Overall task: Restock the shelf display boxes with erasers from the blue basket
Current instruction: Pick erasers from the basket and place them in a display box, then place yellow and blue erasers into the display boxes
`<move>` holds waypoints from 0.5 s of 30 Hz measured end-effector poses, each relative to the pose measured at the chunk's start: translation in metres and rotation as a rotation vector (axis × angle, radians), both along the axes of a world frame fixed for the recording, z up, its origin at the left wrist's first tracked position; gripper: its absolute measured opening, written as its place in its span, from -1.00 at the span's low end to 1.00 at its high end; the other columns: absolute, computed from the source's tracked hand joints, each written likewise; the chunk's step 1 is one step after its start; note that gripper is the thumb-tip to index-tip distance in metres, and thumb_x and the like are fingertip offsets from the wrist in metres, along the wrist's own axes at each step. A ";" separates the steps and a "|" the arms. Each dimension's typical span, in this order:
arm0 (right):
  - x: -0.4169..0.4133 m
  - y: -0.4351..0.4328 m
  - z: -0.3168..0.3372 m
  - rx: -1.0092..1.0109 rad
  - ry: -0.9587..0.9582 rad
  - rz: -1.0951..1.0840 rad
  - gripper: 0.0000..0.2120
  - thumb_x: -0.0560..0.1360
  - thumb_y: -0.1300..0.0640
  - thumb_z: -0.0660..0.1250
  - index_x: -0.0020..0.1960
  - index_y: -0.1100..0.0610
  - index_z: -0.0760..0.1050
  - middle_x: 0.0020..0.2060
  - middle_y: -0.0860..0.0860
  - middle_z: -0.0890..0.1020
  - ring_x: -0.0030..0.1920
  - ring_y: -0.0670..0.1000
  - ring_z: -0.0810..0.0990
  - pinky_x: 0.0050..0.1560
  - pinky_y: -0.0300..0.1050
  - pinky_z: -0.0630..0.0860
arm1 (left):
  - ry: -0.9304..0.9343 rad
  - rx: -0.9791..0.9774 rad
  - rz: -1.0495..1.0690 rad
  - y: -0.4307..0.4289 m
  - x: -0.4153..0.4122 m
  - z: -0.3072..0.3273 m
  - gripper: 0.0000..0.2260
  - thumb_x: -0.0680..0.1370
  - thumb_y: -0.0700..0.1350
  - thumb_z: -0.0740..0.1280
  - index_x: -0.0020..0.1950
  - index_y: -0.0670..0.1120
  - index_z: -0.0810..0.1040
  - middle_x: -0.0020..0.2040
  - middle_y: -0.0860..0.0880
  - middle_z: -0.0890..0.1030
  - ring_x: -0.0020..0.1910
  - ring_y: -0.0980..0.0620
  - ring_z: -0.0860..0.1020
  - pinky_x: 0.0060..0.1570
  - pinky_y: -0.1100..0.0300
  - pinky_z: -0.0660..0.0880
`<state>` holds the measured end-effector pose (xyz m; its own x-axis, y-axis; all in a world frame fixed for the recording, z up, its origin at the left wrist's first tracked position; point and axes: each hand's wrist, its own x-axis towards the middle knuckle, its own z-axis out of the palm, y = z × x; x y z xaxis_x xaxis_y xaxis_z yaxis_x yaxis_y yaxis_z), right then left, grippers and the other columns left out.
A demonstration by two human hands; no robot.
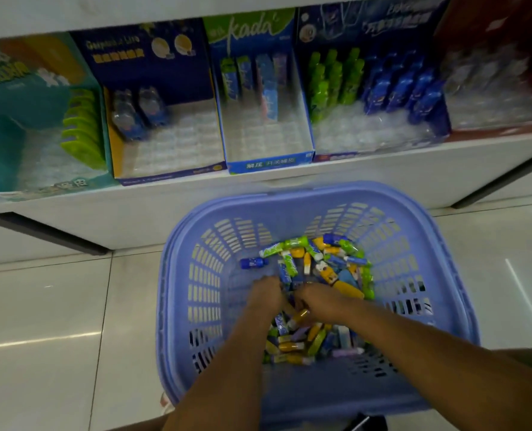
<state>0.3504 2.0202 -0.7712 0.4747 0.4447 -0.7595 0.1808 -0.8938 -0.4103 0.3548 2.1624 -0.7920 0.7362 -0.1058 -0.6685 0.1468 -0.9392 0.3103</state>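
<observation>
The blue basket (317, 200) stands on the floor below the shelf. A heap of mixed erasers (324, 262) in green, yellow, blue and white wrappers lies inside it. Both my hands reach down into the heap. My left hand (266, 293) is knuckles-up with its fingers dug in among blue and green erasers; what it holds is hidden. My right hand (316, 301) lies beside it, fingers curled down into the erasers, with a yellow eraser (299, 317) just under it. On the shelf stand several display boxes: a navy one (165, 126) and a "kada" box (268, 132) are partly filled.
A teal box (40, 126) with green items stands at the shelf's left. To the right, a box (380, 98) holds green and blue erasers, then a red box (501, 88). White shelf front (134, 209) rises behind the basket. Glossy floor tiles (56, 321) lie to the left.
</observation>
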 end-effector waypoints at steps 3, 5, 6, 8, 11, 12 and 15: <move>0.009 -0.010 0.010 -0.023 -0.009 0.018 -0.78 0.50 0.06 0.36 0.05 0.14 0.41 -0.09 0.11 0.50 -0.08 0.10 0.51 -0.23 -0.10 0.39 | 0.099 0.029 -0.018 -0.003 0.005 -0.007 -0.75 0.50 -0.08 0.35 0.09 -0.20 0.60 0.07 -0.21 0.62 0.06 -0.15 0.59 0.08 0.05 0.51; 0.019 -0.021 0.018 -0.050 0.013 -0.062 -0.81 0.53 0.08 0.32 -0.12 0.09 0.30 -0.27 0.02 0.38 -0.29 -0.02 0.39 -0.38 -0.17 0.25 | 0.115 0.059 -0.041 -0.004 0.004 -0.011 -0.73 0.50 -0.10 0.34 0.14 -0.19 0.57 0.11 -0.19 0.60 0.09 -0.14 0.57 0.10 0.07 0.51; 0.025 -0.029 0.023 -0.040 0.053 -0.139 -0.84 0.54 0.12 0.29 -0.11 0.10 0.30 -0.30 0.01 0.38 -0.36 -0.06 0.37 -0.41 -0.19 0.26 | 0.126 0.057 -0.035 -0.004 0.002 -0.012 -0.73 0.51 -0.12 0.33 0.16 -0.19 0.55 0.13 -0.19 0.58 0.10 -0.14 0.56 0.11 0.07 0.51; 0.035 -0.042 0.037 0.092 0.217 -0.378 -0.90 0.57 0.19 0.25 0.09 0.13 0.39 -0.25 0.04 0.55 -0.36 -0.10 0.53 -0.36 -0.24 0.44 | 0.139 0.030 -0.004 -0.004 -0.002 -0.014 -0.72 0.52 -0.13 0.34 0.20 -0.21 0.52 0.15 -0.18 0.57 0.12 -0.14 0.56 0.09 0.09 0.51; 0.044 -0.052 0.065 0.423 0.411 -0.785 -0.74 0.56 0.21 0.28 0.23 0.05 0.38 -0.11 0.07 0.69 -0.22 -0.03 0.67 -0.20 -0.19 0.57 | 0.147 -0.083 0.063 -0.003 0.008 0.000 -0.76 0.49 -0.13 0.40 0.09 -0.22 0.55 0.09 -0.24 0.58 0.10 -0.17 0.57 -0.04 0.10 0.47; 0.046 -0.053 0.074 0.533 0.431 -0.858 -0.77 0.56 0.24 0.27 0.20 0.08 0.40 -0.11 0.08 0.70 -0.23 -0.03 0.66 -0.23 -0.19 0.56 | 0.153 -0.156 0.097 -0.002 0.016 0.009 -0.82 0.47 -0.15 0.42 -0.01 -0.21 0.56 0.06 -0.29 0.58 0.04 -0.18 0.59 -0.14 0.12 0.46; 0.051 -0.048 0.101 0.805 0.483 -0.960 -0.84 0.56 0.32 0.22 0.13 0.26 0.44 -0.05 0.21 0.67 -0.33 0.00 0.57 -0.38 -0.21 0.47 | 0.222 -0.375 0.224 0.005 0.042 0.047 -0.85 0.45 -0.13 0.45 -0.09 -0.14 0.52 -0.17 -0.25 0.54 -0.38 0.05 0.54 -0.44 0.26 0.46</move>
